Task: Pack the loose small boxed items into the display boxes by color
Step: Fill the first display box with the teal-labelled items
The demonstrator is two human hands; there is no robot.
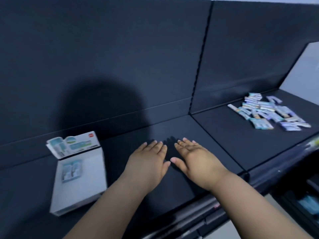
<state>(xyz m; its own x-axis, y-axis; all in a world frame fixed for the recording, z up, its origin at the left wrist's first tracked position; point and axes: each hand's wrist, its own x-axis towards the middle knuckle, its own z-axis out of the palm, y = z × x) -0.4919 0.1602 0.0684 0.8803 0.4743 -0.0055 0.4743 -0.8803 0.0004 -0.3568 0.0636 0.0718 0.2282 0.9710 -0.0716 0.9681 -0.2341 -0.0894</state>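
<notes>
Barely begun, by the look of it: the white card display box (79, 180) left of the hands holds what seems only a couple of teal packets, while the loose small boxes (269, 112), glossy and slim, lie heaped far to its right. Left hand (148, 161) and right hand (195, 157) lie flat, fingers spread and holding nothing, on the dark matte worktop (224, 140).

The left hand (148, 161) and the right hand (195, 157) are flat, palms down, fingers together and stretched forward. The thumbs nearly touch. Both forearms are bare.
</notes>
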